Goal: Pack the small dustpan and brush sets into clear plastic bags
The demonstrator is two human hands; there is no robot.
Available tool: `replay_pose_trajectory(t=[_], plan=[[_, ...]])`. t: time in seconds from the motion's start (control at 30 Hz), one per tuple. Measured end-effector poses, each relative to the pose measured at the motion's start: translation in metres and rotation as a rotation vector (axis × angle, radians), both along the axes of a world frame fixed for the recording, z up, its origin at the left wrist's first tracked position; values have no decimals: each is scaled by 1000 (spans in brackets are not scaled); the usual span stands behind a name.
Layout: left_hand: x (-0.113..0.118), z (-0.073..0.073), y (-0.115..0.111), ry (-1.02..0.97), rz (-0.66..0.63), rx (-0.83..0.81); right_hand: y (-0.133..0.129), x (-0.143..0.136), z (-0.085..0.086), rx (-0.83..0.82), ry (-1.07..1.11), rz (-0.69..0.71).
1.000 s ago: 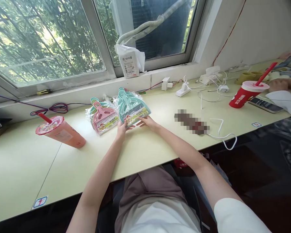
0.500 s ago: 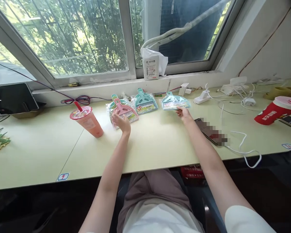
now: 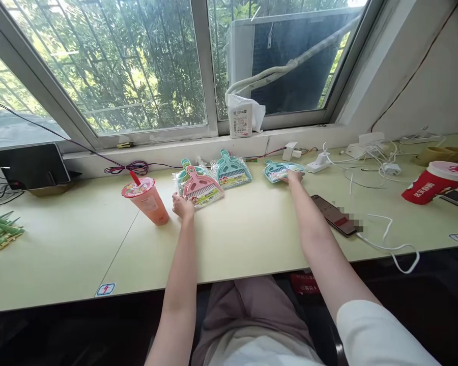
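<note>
Several small dustpan-and-brush sets in clear plastic wrap lie along the back of the table. My left hand (image 3: 182,206), fingers curled, grips the lower left corner of a pink dustpan set (image 3: 203,189), which overlaps a green one (image 3: 184,165) behind it. Just right of these lies a teal dustpan set (image 3: 231,170), touched by neither hand. Farther right, my right hand (image 3: 293,176) is closed on the near edge of another teal dustpan set (image 3: 278,171); its fingertips are partly hidden.
A pink drink cup with a red straw (image 3: 148,203) stands left of my left hand. A phone (image 3: 334,216) on a white cable lies by my right forearm. A red cup (image 3: 431,185), power strip (image 3: 320,163), tablet (image 3: 32,165) and tissue pack (image 3: 241,121) are around.
My left hand has moved from the front of the pink set to its lower left corner. In my right hand, the teal set has turned and sits closer to the table.
</note>
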State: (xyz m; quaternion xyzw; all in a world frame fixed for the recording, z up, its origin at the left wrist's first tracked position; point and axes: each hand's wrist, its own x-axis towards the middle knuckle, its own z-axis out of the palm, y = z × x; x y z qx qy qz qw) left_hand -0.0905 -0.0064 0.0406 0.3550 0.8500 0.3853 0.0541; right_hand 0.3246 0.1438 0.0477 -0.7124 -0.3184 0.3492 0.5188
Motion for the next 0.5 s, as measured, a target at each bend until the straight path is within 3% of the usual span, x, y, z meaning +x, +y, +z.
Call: replay_pose_trajectory(t=[0.1, 0.17, 0.27, 0.37, 0.5], plan=[[1, 1, -1, 70, -24, -34, -1, -14, -6, -30, -129, -226], [2, 1, -1, 107, -22, -38, -7, -21, -15, 68, -296, -316], [5, 1, -1, 138, -35, -21, -19, -26, -33, 214, -557, -145], [6, 1, 1, 145, -58, 9, -28, -30, -45, 170, -753, 131], [4, 2, 3, 116, -62, 17, -35, -36, -48, 119, -958, 275]])
